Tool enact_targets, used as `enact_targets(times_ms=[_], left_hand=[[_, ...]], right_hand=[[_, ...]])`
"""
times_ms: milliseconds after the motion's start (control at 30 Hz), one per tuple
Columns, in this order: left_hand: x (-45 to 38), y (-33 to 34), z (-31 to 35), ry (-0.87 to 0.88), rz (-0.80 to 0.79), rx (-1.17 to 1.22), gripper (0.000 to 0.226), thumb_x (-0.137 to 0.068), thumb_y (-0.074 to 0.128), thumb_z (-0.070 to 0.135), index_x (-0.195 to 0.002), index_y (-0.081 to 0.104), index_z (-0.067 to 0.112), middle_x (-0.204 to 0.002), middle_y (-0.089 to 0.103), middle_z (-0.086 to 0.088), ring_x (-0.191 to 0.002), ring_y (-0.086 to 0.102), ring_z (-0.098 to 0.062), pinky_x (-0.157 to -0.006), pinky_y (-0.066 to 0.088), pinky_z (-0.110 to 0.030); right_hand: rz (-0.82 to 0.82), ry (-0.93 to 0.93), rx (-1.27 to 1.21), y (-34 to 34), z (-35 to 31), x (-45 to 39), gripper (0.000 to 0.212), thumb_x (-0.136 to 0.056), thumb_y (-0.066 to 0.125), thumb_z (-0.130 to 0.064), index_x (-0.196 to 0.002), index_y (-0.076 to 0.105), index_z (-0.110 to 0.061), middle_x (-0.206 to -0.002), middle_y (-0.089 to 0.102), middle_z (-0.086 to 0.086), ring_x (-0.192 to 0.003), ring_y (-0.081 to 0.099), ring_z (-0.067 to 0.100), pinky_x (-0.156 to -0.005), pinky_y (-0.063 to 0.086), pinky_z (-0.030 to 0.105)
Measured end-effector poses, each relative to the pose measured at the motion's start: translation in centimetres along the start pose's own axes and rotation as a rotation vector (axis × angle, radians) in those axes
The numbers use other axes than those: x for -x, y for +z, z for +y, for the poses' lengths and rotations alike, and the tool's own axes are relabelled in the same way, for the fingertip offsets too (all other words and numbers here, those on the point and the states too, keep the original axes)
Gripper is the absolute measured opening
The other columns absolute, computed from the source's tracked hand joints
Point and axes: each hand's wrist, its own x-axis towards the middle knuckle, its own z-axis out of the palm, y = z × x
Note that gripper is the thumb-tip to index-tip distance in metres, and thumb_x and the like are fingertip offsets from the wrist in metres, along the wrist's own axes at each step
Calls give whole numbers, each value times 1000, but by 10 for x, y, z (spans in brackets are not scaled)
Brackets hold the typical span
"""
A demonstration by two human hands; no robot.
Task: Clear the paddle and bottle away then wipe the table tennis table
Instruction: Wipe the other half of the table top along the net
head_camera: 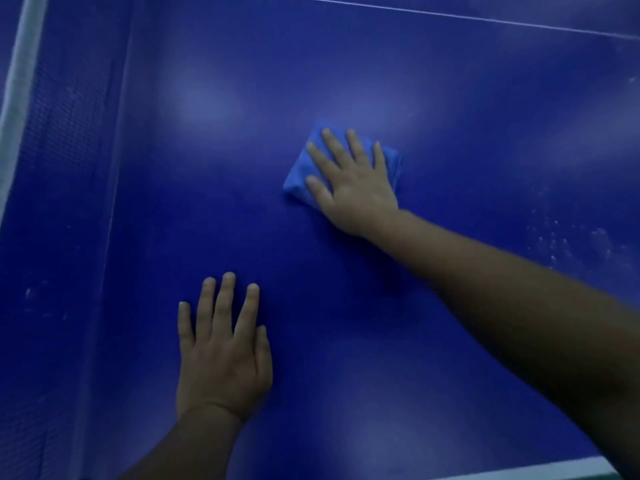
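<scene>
The blue table tennis table (433, 81) fills the view. My right hand (353, 181) lies flat, fingers spread, pressing a folded light-blue cloth (299, 171) onto the table near the middle. My left hand (223, 355) rests palm down on the bare surface nearer to me, fingers apart, holding nothing. No paddle or bottle is in view.
The net (59, 133) with its white top band (17, 81) runs along the left side. A thin white line (450, 15) crosses the far part of the table. Whitish specks (568, 237) mark the surface at right. The table's white edge (540, 471) shows at bottom right.
</scene>
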Motion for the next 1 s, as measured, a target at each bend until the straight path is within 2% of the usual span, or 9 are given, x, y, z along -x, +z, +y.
enact_targets(times_ms=[100,233,300,367,500,567,700,767,1000], left_hand=[[0,1,-1,4,1,-15,59,-93,33,36,-145,47,12,-156,35,-16,-148,21,-34,-119,7,-56],[-1,0,1,-1,-10,-1,59,-93,32,36,-144,48,11,-156,35,-16,-148,20,-33,-118,9,-57],[-1,-2,0,-12,-26,13,60,-93,31,37,-145,47,11,-156,34,-16,-148,20,-33,-118,10,-58],[-1,-3,1,-21,-34,17,61,-93,30,38,-145,47,11,-157,34,-16,-148,20,-34,-118,12,-61],[0,-2,2,-27,-30,16,62,-92,30,38,-145,47,10,-156,34,-17,-148,21,-35,-117,14,-63],[1,0,1,-25,-29,20,62,-93,30,38,-146,45,10,-157,32,-17,-149,19,-34,-118,11,-61],[0,1,1,-25,-37,21,62,-94,29,39,-148,43,11,-159,29,-16,-150,15,-32,-120,6,-58],[0,-1,2,-29,-49,25,63,-94,28,39,-149,42,12,-159,28,-16,-150,14,-32,-121,5,-57],[0,-3,3,-33,-64,33,64,-94,26,40,-150,39,12,-161,26,-14,-151,12,-31,-121,4,-57]], right_hand=[[11,172,-27,-3,31,-46,62,-100,21,-57,-157,16,-35,-167,5,-8,-153,1,26,-119,-1,58],[113,751,-150,-15,112,-45,66,-99,15,-57,-159,13,-29,-167,2,-2,-153,-2,31,-118,-2,63],[103,872,-156,-20,115,-34,66,-100,15,-55,-159,12,-26,-167,1,1,-152,-3,34,-117,-1,65],[115,649,-63,-13,75,-16,63,-102,20,-51,-159,17,-24,-167,7,2,-152,3,36,-117,1,65],[-46,-170,26,8,8,37,63,-98,21,-55,-156,26,-32,-165,17,-3,-152,11,30,-118,3,58],[-48,-129,51,-2,51,26,61,-99,24,-55,-156,24,-34,-166,15,-6,-153,10,27,-119,3,56],[-28,337,-3,-23,152,16,60,-102,22,-55,-158,14,-34,-167,3,-9,-153,0,25,-121,1,56],[-8,347,-30,-17,151,51,64,-99,16,-58,-158,15,-33,-167,3,-7,-153,0,27,-121,1,57],[-85,-396,86,24,80,273,58,-102,32,-54,-156,26,-33,-165,20,2,-151,16,36,-117,12,63]])
